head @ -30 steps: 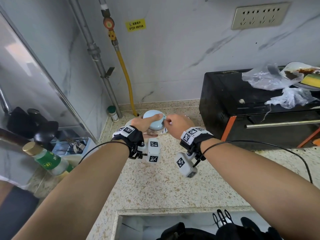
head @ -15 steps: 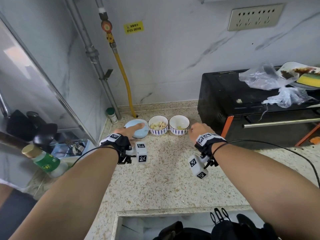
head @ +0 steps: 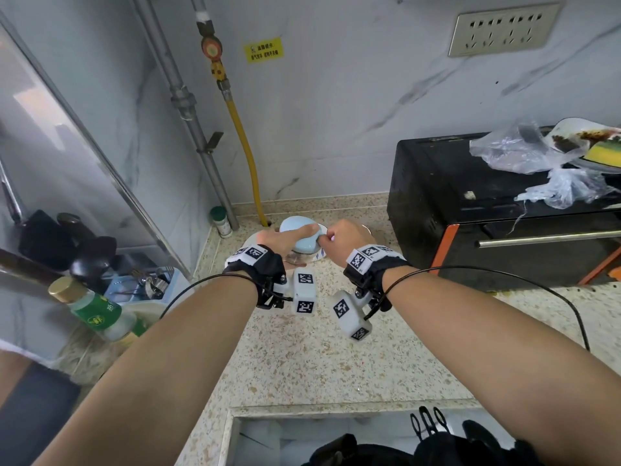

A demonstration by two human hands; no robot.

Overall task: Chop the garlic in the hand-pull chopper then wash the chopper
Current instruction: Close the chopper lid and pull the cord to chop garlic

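Observation:
The hand-pull chopper (head: 293,227) has a light-blue lid over a clear cup and sits at the back of the speckled counter (head: 302,348). My left hand (head: 280,242) lies over the lid and grips it, thumb along the top. My right hand (head: 344,242) is close against the chopper's right side, fingers curled and pinching the small pull handle at the lid's edge. The garlic inside is hidden. Two small white bowls behind are mostly covered by my hands; only a rim (head: 367,230) shows.
A black countertop oven (head: 470,230) stands at the right, with plastic bags (head: 524,156) and a dirty plate on top. A yellow gas hose (head: 245,146), a small green-capped jar (head: 221,222) and a green-labelled bottle (head: 97,311) are on the left. The sink (head: 285,438) opens at the front edge.
Half a second ago my hands were apart, the right one drawn away to the right. Now the right hand is back against the chopper, which has shifted right in front of the bowls.

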